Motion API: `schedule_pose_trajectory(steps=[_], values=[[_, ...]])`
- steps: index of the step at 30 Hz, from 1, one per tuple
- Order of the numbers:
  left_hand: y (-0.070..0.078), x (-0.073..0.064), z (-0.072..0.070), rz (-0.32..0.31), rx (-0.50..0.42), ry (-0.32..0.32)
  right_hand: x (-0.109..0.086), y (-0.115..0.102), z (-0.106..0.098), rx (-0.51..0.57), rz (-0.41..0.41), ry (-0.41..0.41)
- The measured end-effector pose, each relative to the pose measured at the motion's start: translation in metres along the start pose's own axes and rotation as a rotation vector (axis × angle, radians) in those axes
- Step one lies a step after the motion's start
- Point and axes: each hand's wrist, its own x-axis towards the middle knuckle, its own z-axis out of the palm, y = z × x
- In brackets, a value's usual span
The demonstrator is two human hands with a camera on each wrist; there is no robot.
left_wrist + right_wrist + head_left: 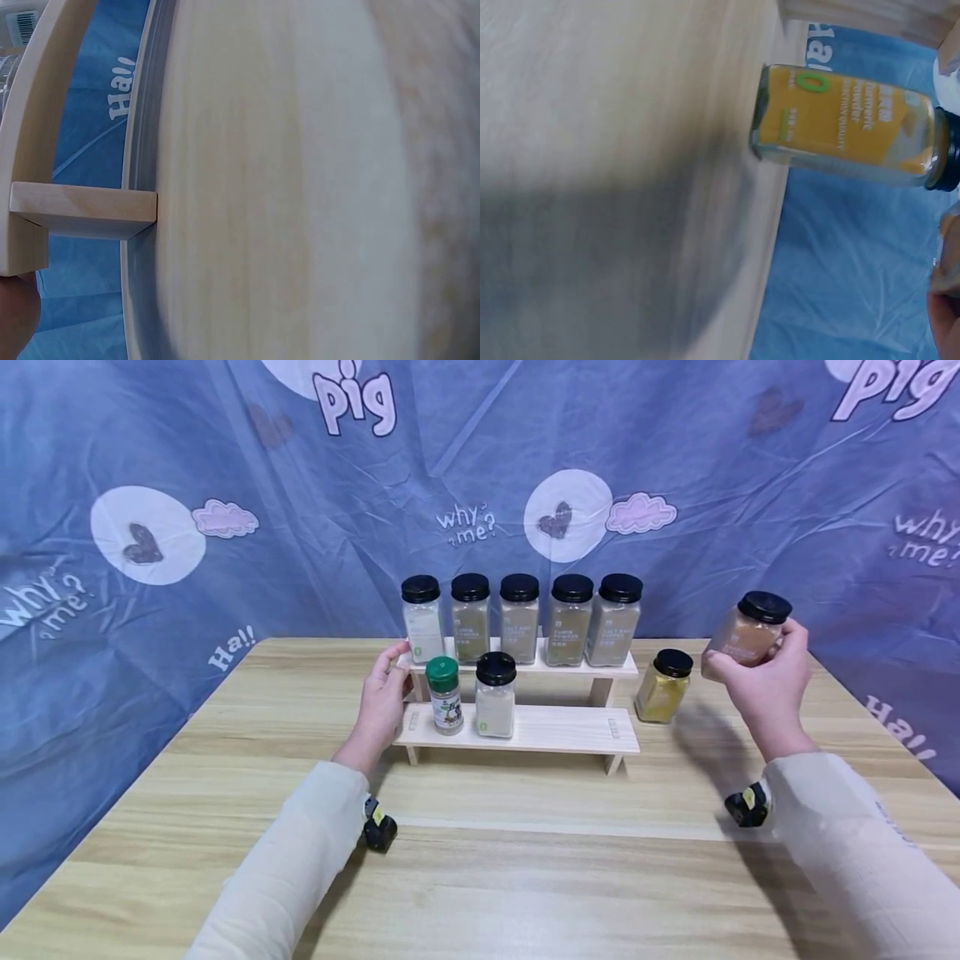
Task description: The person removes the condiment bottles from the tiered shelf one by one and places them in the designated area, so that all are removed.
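My left hand (380, 702) grips the left end of a two-step wooden spice rack (570, 728), with its fingers at the upper shelf. In the left wrist view, a fingertip (16, 315) shows against the shelf's end. Raised above the table on the right, my right hand (776, 693) holds a black-lidded spice jar (750, 639) of reddish-brown powder, tilted. Below and left of it, a turmeric jar (663, 695) stands on the table; its yellow label (840, 112) faces the right wrist camera. The lower shelf bears a green-capped shaker (447, 712) and a black-lidded jar of pale powder (495, 708).
Several black-lidded jars (519, 631) stand in a row on the upper shelf. The wooden table (480, 893) runs back to a blue printed cloth (360, 527) hanging behind it. Small cameras are strapped at both wrists.
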Motion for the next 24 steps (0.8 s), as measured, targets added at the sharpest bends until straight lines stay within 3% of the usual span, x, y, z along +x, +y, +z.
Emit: schedule_pose_trajectory(steps=[14,24], values=[[-0.003,0.002,0.001,0.029,-0.028,0.000,0.007,0.023,-0.004,-0.032,0.099,-0.136],[-0.001,0.001,0.001,0.022,-0.031,0.006,0.010,0.041,-0.011,-0.055,0.042,-0.320]])
